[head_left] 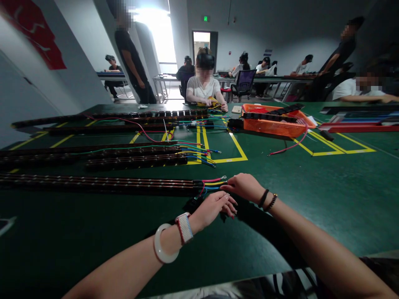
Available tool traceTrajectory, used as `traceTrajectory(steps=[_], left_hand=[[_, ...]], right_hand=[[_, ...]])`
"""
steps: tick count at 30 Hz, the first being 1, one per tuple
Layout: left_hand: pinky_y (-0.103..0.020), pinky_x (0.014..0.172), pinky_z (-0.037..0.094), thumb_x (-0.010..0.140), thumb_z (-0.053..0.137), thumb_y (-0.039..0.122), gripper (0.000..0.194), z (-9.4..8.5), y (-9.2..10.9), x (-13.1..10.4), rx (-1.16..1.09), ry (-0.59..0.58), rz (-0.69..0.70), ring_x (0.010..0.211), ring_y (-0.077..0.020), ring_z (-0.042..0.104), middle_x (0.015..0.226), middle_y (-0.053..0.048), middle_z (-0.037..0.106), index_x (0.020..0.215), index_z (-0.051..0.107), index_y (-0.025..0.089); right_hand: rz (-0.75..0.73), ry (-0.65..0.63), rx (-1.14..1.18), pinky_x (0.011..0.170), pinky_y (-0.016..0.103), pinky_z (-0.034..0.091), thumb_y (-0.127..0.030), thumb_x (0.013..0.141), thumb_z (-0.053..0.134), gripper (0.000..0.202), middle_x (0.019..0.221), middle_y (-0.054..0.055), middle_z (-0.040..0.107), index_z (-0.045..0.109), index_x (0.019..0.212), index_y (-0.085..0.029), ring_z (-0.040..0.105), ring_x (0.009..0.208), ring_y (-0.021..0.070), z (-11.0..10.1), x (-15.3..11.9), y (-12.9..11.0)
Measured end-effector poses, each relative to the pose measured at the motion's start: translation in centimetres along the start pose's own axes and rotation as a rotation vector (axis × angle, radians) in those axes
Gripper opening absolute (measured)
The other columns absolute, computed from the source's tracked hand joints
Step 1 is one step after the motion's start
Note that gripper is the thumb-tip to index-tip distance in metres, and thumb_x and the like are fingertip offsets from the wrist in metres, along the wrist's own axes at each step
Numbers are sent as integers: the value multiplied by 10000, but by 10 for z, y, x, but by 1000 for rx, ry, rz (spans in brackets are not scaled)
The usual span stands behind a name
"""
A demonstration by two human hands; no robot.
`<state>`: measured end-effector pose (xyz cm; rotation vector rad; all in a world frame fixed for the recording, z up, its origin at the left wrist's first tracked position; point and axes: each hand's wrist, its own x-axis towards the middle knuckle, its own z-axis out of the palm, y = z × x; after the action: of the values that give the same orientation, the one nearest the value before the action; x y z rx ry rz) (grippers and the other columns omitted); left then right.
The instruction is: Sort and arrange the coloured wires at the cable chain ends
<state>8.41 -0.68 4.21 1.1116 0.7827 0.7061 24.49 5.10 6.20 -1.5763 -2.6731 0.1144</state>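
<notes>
One long dark bundle (109,182) is laid lengthwise on the green table (296,187), left of the hands, a red wire (215,180), a yellow wire (212,183) and a blue wire (213,189) let out at its right end. The red one is tipped with a bare metal ring (223,177). By the right hand (245,186), closed in a pinch, a wire tip is gripped; whether yellow or blue cannot be told. The left hand (212,207) is held just below, palm down, fingers loosely bent and apart; whether anything is held underneath cannot be told. A watch (184,228) and white bangle (159,246) are worn on the left wrist, dark bracelets (264,198) on the right. Beyond, more bundles (137,161) are laid roughly parallel, their coloured wires pointed rightward. Yellow tape (230,160) is stuck on the tabletop. Farther right, dark strips (274,118) are held in an orange basket (271,128). Across the table, something yellow (212,102) is handled by a seated co-worker (202,87).
</notes>
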Motion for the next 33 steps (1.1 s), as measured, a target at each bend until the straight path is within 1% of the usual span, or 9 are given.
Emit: traceTrajectory(steps=[5, 9, 11, 13, 16, 18, 24, 28, 33], left_hand=[[-281, 646, 449, 885, 435, 400, 347, 0, 1, 0, 43, -6, -7, 612, -142, 602, 734, -91, 649, 846, 598, 96], [-288, 661, 458, 894, 416, 384, 332, 0, 2, 0, 50, -25, -9, 631, -146, 609, 743, -92, 650, 864, 580, 97], [-293, 667, 460, 893, 419, 386, 329, -1, 1, 0, 52, -35, -5, 635, -148, 610, 746, -95, 651, 868, 579, 99], [-298, 673, 461, 891, 424, 391, 331, -2, 0, 1, 54, -38, -2, 640, -152, 611, 751, -97, 652, 871, 581, 101], [-304, 673, 461, 885, 432, 397, 336, -3, -3, 2, 48, -27, -2, 638, -157, 612, 752, -100, 653, 865, 585, 99], [-303, 665, 460, 880, 438, 401, 337, -3, -5, 4, 39, -21, -1, 627, -158, 612, 741, -99, 653, 853, 584, 99], [-291, 653, 455, 868, 461, 412, 338, -2, -7, 5, -7, -13, 0, 602, -152, 611, 717, -93, 655, 838, 592, 102], [-289, 673, 456, 862, 485, 406, 334, -3, -6, 5, -50, -38, -16, 638, -156, 619, 749, -111, 667, 850, 612, 97], [-349, 784, 474, 889, 449, 331, 296, -8, -1, 4, -189, -68, -85, 756, -194, 650, 880, -163, 675, 903, 599, 76]], right_hand=[[39, -4, -61, 482, 245, 222, -631, 843, 405, 540, 596, 43, 625, 649, 618, -205, 551, 535, 141, -10, -1, -1], [16, 201, 44, 528, 246, 289, -650, 821, 428, 531, 647, 42, 601, 624, 641, -191, 540, 615, 148, -16, -1, 2], [-63, 310, 160, 622, 259, 361, -604, 824, 476, 456, 753, 58, 606, 640, 739, -187, 550, 727, 168, -12, 1, 4], [-151, 364, 257, 760, 306, 392, -565, 812, 531, 400, 907, 81, 602, 652, 904, -195, 539, 868, 198, -3, 4, 6], [-215, 322, 316, 876, 380, 359, -540, 795, 574, 439, 1062, 93, 569, 610, 1105, -232, 492, 986, 224, 15, 11, 8], [-237, 255, 325, 888, 391, 339, -531, 804, 568, 429, 1074, 86, 573, 608, 1119, -242, 477, 992, 222, 25, 15, 7], [-260, 151, 357, 846, 359, 324, -530, 808, 564, 395, 905, 60, 613, 643, 1001, -195, 483, 892, 191, 28, 23, 4], [-246, 133, 365, 820, 339, 321, -496, 815, 576, 354, 886, 57, 615, 634, 955, -176, 483, 874, 186, 27, 23, 3], [-273, 145, 330, 805, 322, 311, -404, 830, 593, 239, 823, 45, 616, 630, 830, -168, 481, 830, 172, 28, 24, 1]])
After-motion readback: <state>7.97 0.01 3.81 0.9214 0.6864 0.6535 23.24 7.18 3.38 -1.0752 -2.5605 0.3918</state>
